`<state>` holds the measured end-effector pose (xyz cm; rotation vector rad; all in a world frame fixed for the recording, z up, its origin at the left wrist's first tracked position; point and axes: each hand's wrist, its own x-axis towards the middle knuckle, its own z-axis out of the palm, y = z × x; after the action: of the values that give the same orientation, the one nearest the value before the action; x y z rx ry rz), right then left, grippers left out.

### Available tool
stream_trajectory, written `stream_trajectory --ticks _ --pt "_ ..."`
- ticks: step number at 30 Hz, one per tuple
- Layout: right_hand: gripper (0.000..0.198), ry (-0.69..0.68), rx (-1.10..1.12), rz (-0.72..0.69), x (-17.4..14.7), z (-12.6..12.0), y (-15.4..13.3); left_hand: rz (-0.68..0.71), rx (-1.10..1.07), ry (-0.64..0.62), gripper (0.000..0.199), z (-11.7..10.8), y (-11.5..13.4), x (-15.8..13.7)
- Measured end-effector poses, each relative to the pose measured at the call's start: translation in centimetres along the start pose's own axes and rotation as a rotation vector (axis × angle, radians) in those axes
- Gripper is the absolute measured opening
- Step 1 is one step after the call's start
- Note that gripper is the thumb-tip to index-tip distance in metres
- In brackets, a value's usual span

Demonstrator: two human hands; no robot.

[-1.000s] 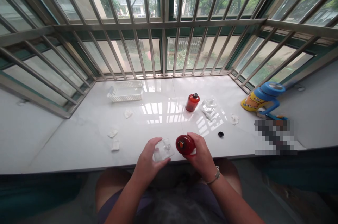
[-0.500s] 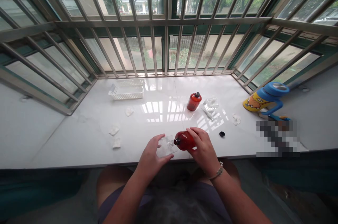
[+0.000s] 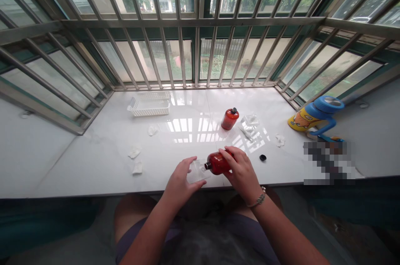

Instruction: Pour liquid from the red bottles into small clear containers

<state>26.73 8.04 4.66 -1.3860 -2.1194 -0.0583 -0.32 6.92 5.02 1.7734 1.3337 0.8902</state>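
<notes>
Near the front edge of the white counter (image 3: 93,169), my left hand (image 3: 181,181) holds a small clear plastic container (image 3: 196,171) between thumb and fingers. My right hand (image 3: 242,170) is wrapped round a dark red bottle (image 3: 218,162), tipped on its side with its uncapped neck pointing left. The bottle's mouth is at the right side of the clear container; whether they touch I cannot tell, nor can I make out any liquid. A black cap (image 3: 263,158) lies on the counter to the right of my right hand.
A second red bottle (image 3: 229,119), capped, stands behind my hands, with clear plastic pieces (image 3: 250,121) beside it. At the back left sits a white basket (image 3: 150,111). Crumpled tissues (image 3: 134,151) lie about. A blue and yellow flask (image 3: 308,117) stands right. Metal bars (image 3: 196,23) close the far side.
The red bottle has shifted slightly, its body rising a little and tipping more toward the clear container. My left hand has stayed almost still with the container.
</notes>
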Motion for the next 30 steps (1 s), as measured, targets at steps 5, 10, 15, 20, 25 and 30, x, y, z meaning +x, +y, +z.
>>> stream_trajectory --ticks 5,10,15,20,25,30 --pt "0.067 0.000 -0.026 -0.010 0.3 0.0 0.1 -0.016 -0.037 -0.001 0.075 0.1 -0.2 0.1" --pt "0.066 -0.002 -0.042 -0.014 0.3 0.0 0.3 -0.024 -0.051 -0.005 0.074 0.2 -0.4 0.2" --pt "0.065 -0.007 -0.071 -0.022 0.3 -0.1 0.2 -0.030 -0.054 -0.009 0.074 0.3 -0.6 0.2" --pt "0.064 -0.021 -0.096 -0.034 0.6 -0.6 -0.1 -0.045 -0.068 -0.011 0.074 0.5 -0.7 0.2" --pt "0.062 -0.017 -0.112 -0.044 0.9 -0.9 -0.1 -0.056 -0.083 -0.013 0.075 0.7 -0.9 0.4" --pt "0.059 -0.012 -0.124 -0.057 1.0 -1.1 -0.1 -0.079 -0.099 -0.017 0.075 0.9 -1.0 0.3"
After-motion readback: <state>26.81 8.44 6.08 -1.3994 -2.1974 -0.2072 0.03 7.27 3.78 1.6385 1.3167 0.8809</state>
